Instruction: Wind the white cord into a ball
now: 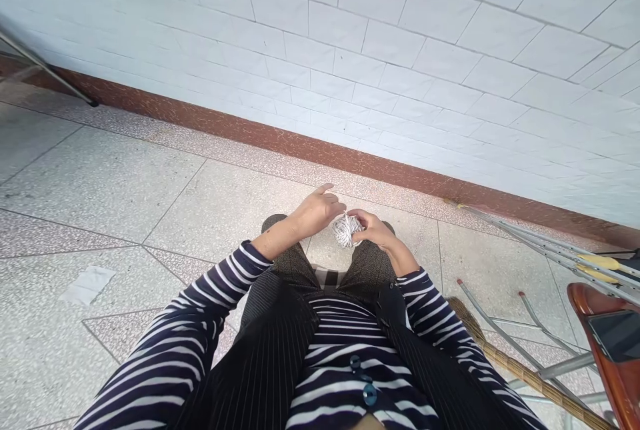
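Note:
A small ball of white and greyish yarn (pixel 345 233) is in front of my knees, above the floor. My right hand (pixel 374 227) is closed around its right side, with the thumb and fingers curved over it. My left hand (pixel 320 211) is at the ball's upper left, its fingers curled in and one digit sticking up. Its fingertips meet the top of the ball and appear to pinch a strand, though the thread itself is hard to see.
A tiled wall (pixel 370 43) with a reddish-brown baseboard (pixel 240 122) stands ahead. On the right are metal crutches (pixel 530 229), a chair with a phone (pixel 617 335) on its brown seat, and a broom (pixel 525 369). White paper (pixel 90 285) lies on the floor at left.

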A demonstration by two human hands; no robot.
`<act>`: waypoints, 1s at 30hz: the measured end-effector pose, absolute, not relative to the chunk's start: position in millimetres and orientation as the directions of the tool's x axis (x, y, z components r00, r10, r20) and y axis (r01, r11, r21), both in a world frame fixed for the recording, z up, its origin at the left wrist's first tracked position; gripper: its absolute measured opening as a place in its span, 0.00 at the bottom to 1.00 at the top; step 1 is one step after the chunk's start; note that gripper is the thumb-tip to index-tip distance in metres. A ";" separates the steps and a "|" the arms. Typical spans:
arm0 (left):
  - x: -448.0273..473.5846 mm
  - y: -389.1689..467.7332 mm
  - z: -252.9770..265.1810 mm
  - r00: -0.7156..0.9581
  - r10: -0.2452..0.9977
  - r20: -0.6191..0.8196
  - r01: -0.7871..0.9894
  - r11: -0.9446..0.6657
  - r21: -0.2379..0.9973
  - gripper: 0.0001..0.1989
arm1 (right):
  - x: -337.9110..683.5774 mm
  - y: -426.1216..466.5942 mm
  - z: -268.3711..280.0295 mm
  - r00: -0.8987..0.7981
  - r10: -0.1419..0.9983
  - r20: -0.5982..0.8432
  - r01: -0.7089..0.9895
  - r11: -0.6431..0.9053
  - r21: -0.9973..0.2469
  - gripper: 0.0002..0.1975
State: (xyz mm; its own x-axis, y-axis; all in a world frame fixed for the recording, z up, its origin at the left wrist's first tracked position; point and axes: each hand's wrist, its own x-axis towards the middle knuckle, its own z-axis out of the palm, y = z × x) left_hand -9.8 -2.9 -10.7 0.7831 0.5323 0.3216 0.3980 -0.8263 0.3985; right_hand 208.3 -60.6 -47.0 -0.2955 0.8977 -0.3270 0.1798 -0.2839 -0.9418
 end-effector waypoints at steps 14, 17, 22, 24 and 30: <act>2.7 8.9 -60.4 0.621 0.783 0.018 0.191 -0.174 0.966 0.15 | 204.0 -62.3 1.1 -0.153 0.953 -0.262 -0.280 -0.296 -0.913 0.33; 3.4 5.4 -57.7 0.646 0.763 0.008 0.171 -0.154 0.973 0.17 | 208.5 -59.9 11.5 -0.105 0.969 -0.224 -0.246 -0.243 -0.938 0.33; 0.1 -12.5 -45.6 0.650 0.760 -0.010 0.296 -0.241 0.924 0.18 | 220.3 -49.7 24.5 -0.003 0.995 -0.102 -0.267 -0.099 -0.959 0.30; 0.7 -21.2 -42.5 0.690 0.723 -0.041 0.328 -0.261 0.908 0.18 | 224.7 -41.8 22.4 0.118 0.992 -0.032 -0.204 -0.007 -0.979 0.29; 1.9 -23.1 -27.5 0.728 0.679 0.095 0.458 -0.585 0.670 0.15 | 223.7 -35.9 -15.6 0.295 0.952 0.088 0.431 -0.050 -0.901 0.32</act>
State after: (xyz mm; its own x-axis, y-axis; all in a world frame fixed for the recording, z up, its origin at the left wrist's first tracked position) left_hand 1.9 -23.1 -27.5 0.7281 0.6788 0.0953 0.4578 -0.5850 0.6695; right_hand 223.7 -35.9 -15.6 0.2946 0.9515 0.0883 0.4312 -0.0499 -0.9009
